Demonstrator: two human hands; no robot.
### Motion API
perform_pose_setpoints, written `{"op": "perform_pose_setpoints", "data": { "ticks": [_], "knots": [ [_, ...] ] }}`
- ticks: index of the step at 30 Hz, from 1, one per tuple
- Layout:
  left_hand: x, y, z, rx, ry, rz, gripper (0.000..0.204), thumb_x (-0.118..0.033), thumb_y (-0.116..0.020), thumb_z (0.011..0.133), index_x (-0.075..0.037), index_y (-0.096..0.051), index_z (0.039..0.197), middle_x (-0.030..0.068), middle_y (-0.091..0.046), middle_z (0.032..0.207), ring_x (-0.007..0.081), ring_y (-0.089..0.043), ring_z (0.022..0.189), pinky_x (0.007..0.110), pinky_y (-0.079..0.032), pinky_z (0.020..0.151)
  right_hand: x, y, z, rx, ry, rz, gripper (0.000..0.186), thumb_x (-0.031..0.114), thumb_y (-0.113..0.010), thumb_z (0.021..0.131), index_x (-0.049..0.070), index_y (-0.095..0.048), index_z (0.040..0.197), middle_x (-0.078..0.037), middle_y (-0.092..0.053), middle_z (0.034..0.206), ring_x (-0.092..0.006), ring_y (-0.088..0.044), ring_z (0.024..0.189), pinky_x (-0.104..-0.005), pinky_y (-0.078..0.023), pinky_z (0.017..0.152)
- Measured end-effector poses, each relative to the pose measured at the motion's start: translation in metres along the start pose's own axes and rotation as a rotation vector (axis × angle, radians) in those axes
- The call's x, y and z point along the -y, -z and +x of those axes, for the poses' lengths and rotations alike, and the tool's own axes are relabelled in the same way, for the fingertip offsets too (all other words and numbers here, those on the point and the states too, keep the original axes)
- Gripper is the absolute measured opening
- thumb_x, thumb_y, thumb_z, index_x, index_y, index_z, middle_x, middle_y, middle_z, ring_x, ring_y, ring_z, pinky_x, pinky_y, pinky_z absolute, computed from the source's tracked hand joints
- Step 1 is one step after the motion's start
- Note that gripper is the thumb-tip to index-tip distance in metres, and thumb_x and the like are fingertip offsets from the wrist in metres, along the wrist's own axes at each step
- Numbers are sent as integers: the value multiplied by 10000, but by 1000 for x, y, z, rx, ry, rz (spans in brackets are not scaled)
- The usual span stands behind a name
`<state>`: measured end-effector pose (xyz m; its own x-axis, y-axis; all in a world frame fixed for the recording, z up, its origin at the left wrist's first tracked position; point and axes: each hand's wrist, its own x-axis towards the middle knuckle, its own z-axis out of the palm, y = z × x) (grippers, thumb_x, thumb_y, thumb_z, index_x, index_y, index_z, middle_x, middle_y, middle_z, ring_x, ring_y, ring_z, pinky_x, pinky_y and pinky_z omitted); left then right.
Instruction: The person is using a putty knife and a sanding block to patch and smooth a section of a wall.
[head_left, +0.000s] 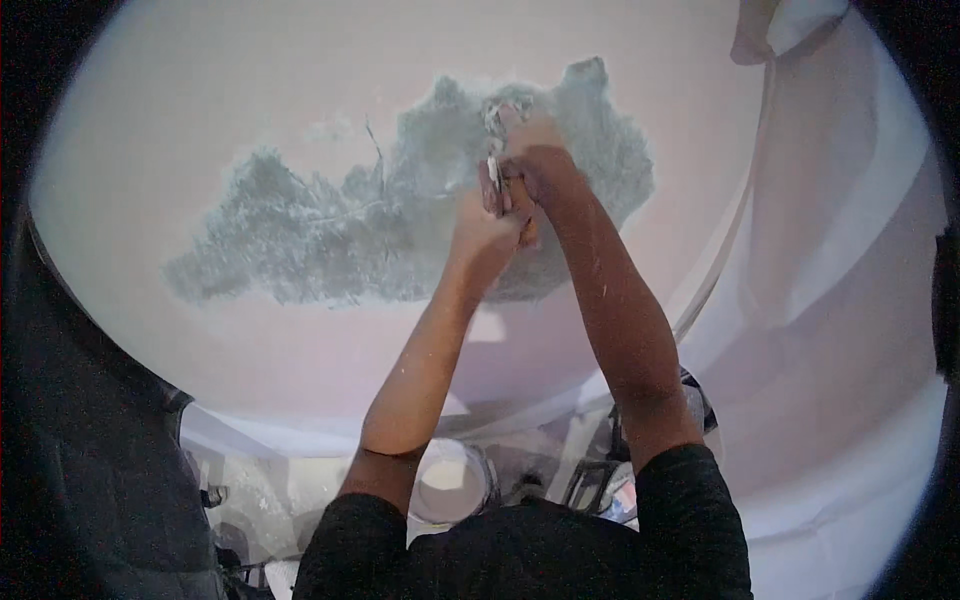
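A pale pinkish wall (250, 60) fills most of the head view, with a large, ragged grey patch (330, 245) across it. My left hand (490, 222) is closed around a thin blade-like tool (494, 178), seen nearly edge-on with a light rim; its exact kind is unclear. Just above and to the right, my right hand (537, 142) is against the patch or close to it. Its fingers are smeared and partly hidden, so what they hold does not show. Right beside those fingers, a rough whitish smear of filler (494, 112) sits on the grey.
A thin dark crack (377, 150) runs down into the patch. Below, a white bucket (447, 485) stands on the floor near my body. Pale sheeting (800, 350) hangs on the right, and something dark (95, 450) borders the lower left.
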<state>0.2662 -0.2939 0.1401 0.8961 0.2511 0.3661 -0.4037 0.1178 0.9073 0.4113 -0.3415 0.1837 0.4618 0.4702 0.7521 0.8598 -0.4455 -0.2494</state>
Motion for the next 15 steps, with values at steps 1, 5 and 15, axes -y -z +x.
{"op": "perform_pose_setpoints", "data": {
  "ticks": [1,5,15],
  "knots": [
    [3,0,0,-71,118,-18,167,-108,-629,838,-51,-511,941,42,-530,725,135,-520,601,293,-436,499,3,-1,-2,-49,-117,274,454,376,-574,900,-36,-577,1089,-280,-594,899,-425,-608,852,-487,-485,735],
    [5,6,4,27,-90,61,154,-93,-639,827,-65,-510,907,37,-526,715,132,-523,591,276,-409,479,7,-4,-4,-144,-588,583,442,340,-608,888,-70,-576,1051,-271,-610,867,-434,-617,826,-488,-489,708],
    [16,16,8,42,-31,56,216,-94,-661,788,-71,-499,929,28,-522,729,125,-524,615,296,-422,478,17,-2,-5,-72,-676,899,380,308,-573,914,-69,-618,902,-256,-631,747,-383,-657,766,-498,-502,686]
  ]
}}
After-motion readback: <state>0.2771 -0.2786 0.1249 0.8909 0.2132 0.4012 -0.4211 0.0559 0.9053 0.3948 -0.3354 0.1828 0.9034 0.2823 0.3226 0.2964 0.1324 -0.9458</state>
